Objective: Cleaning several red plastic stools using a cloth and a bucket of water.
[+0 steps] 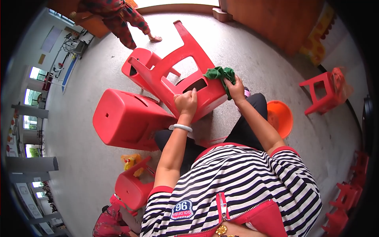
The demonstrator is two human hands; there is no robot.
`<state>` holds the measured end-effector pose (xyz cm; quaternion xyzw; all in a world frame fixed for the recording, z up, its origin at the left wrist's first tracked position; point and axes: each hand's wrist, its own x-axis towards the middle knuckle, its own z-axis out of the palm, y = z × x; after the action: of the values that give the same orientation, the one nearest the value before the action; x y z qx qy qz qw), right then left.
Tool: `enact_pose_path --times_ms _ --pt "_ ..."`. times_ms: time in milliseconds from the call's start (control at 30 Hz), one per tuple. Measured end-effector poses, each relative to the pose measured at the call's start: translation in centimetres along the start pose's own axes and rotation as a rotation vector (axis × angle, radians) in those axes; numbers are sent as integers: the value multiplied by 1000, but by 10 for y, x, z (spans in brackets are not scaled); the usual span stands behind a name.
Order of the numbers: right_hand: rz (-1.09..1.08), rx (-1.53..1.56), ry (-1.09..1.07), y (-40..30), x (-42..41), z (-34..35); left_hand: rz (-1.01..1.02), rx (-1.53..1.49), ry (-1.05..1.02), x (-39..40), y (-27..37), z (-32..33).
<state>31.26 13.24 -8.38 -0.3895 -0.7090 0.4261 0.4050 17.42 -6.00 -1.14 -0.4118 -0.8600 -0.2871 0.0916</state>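
A red plastic stool (197, 44) is tipped over in front of me, its legs pointing up and away. My left hand (186, 102) grips it beside a dark opening in its side. In my right hand (235, 88) is a bunched green cloth (219, 73), which lies against the stool's right edge. Close by on the left, another red plastic stool (114, 115) lies with its square seat facing left. Behind the tipped stool is a further red stool (145, 56), partly covered by it.
An orange basin (281, 118) sits on the floor by my right leg. At right stands a red stool (321, 91) with an orange plastic bag (340, 83). A person in patterned trousers (121, 26) is ahead; another in red (111, 222) is lower left, near a stool (131, 189).
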Motion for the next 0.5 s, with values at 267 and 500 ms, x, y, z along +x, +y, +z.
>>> enact_pose_path --times_ms 267,500 --pt "-219 100 -186 -87 -37 -6 36 -274 -16 -16 -61 -30" --pt "-464 -107 -152 -117 -53 4 37 -343 30 -11 -79 -30"
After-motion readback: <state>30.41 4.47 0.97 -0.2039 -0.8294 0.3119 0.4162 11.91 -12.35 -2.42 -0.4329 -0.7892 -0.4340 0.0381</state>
